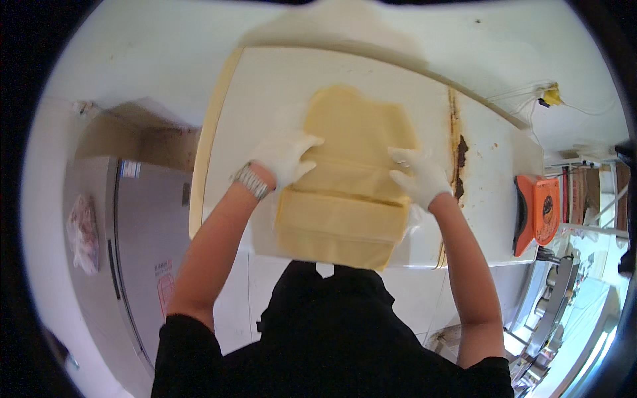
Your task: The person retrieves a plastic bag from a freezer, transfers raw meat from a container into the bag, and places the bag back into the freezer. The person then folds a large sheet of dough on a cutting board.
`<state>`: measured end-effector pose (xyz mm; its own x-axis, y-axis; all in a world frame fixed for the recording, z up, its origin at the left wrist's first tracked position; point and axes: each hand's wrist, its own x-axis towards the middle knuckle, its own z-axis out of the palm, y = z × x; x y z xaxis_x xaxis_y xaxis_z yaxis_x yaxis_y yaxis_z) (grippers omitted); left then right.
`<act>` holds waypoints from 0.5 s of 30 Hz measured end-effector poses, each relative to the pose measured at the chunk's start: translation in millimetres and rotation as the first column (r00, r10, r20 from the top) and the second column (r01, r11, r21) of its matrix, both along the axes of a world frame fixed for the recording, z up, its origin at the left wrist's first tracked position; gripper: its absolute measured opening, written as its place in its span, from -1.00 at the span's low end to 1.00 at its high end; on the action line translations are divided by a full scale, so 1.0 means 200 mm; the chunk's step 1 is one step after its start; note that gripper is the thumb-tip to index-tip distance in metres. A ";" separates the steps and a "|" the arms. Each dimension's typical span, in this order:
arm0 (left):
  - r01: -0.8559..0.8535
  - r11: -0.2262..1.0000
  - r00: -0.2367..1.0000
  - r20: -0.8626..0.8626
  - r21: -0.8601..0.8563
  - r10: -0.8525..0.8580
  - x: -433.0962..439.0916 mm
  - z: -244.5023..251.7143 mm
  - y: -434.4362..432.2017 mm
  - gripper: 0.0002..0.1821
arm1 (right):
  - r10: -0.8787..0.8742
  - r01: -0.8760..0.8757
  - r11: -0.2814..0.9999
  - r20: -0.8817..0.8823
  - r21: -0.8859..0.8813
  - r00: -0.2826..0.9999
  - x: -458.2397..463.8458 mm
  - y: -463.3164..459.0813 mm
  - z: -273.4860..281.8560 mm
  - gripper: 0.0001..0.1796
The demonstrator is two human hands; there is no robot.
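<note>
Thin, soft yellow sheets (356, 129), possibly dough or bean-curd skin, lie overlapping on a white, freezer-like top (268, 89). A brownish crease crosses them, and their near end (338, 248) reaches the front edge by my body. My left hand (293, 156), in a white glove, touches the left edge of the sheets with thumb and fingers apart. At the right edge my right hand (420, 174), also gloved, rests with its fingers spread. Clear plastic film (417, 219) shows beside the sheets below my right hand. Slight blur hides the exact fingertip contact.
An orange weighing scale (540, 214) stands at the right end. A rusted, peeling seam (460, 164) runs across the white top. Cables with a yellow plug (551, 94) hang on the wall. To the left are a grey cabinet-like appliance (149, 224) and a hanging plastic bag (83, 234).
</note>
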<state>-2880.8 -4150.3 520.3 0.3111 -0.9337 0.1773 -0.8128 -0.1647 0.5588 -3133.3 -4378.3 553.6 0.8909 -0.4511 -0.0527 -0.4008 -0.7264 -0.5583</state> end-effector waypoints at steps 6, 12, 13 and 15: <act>0.094 0.955 0.995 0.011 0.282 -0.101 0.04 0.09 0.00 -0.84 | 0.075 -0.064 0.996 -0.235 0.056 0.969 0.01 0.01 0.01 -0.63; 0.228 0.964 0.952 0.238 -0.134 -0.192 -0.19 0.12 0.30 -0.80 | 0.268 -0.231 0.927 0.090 -0.296 0.959 -0.25 0.27 0.02 -0.80; 0.249 0.965 0.942 0.251 -0.083 -0.221 -0.24 0.10 0.34 -0.81 | 0.324 -0.258 0.901 0.145 -0.350 0.935 -0.29 0.32 0.00 -0.81; 0.260 0.966 0.941 0.228 -0.010 -0.251 -0.31 0.05 0.42 -0.81 | 0.379 -0.356 0.846 -0.021 -0.396 0.925 -0.36 0.41 -0.03 -0.80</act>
